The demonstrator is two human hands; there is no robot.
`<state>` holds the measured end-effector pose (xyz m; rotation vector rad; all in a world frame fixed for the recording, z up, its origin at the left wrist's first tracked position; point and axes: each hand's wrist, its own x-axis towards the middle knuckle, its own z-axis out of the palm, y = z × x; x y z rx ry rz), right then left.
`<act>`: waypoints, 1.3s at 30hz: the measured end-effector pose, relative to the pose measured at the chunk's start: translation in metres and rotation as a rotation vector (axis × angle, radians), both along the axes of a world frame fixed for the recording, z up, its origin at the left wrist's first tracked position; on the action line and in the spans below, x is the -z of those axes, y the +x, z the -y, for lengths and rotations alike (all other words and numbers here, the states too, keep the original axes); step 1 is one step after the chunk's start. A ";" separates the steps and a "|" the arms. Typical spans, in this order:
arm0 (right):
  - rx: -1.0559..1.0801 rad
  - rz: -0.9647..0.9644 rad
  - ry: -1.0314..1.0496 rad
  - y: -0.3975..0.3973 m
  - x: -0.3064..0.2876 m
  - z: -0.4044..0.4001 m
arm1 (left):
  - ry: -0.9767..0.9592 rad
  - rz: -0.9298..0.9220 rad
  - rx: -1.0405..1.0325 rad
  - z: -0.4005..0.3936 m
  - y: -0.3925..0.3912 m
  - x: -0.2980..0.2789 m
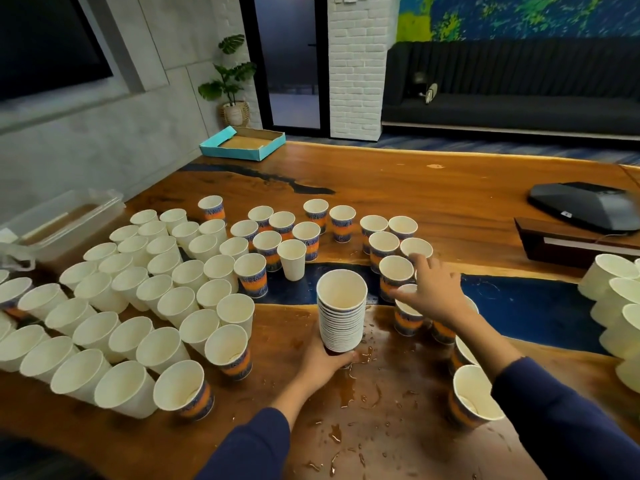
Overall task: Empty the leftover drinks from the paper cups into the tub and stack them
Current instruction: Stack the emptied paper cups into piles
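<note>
White paper cups (145,296) stand in close rows on the wooden desk (450,202), many with orange and blue bands. Left hand (323,363) holds the base of a tall stack of cups (341,311), its grip curled around it. Right hand (434,292) reaches over a banded cup (408,315), fingers spread in a wide grip, touching its rim. Spilled drops (360,396) lie near the stack. A clear plastic tub (65,221) with brown liquid sits far left.
</note>
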<state>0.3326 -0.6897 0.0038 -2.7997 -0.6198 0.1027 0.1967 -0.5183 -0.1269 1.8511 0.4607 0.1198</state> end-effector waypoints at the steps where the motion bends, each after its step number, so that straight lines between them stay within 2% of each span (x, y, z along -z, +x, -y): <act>1: 0.000 -0.020 -0.083 0.004 0.012 0.003 | -0.002 -0.001 -0.002 0.000 0.000 -0.001; 4: -0.049 -0.051 -0.221 0.008 0.039 0.006 | -0.003 0.006 -0.004 0.000 -0.001 -0.001; 7: -0.100 0.005 -0.278 0.010 0.052 0.007 | 0.002 -0.007 -0.002 0.000 -0.001 0.000; 14: -0.140 0.097 -0.269 0.004 0.058 0.003 | 0.007 -0.031 -0.007 0.000 -0.001 0.000; 27: -0.240 -0.033 -0.249 -0.013 0.051 0.004 | 0.018 -0.002 0.009 0.001 -0.001 -0.004; 29: -0.216 -0.056 -0.148 -0.012 0.045 0.005 | 0.018 -0.005 0.013 0.002 -0.001 -0.005; 32: -0.121 -0.069 0.141 -0.009 0.013 0.001 | 0.012 0.000 0.009 0.001 -0.002 -0.006; 36: -0.120 0.160 0.526 -0.009 -0.050 -0.013 | 0.008 -0.005 -0.005 0.002 0.001 -0.006; 39: -0.197 0.219 0.761 -0.021 -0.084 -0.024 | 0.013 -0.006 -0.023 0.002 0.005 -0.003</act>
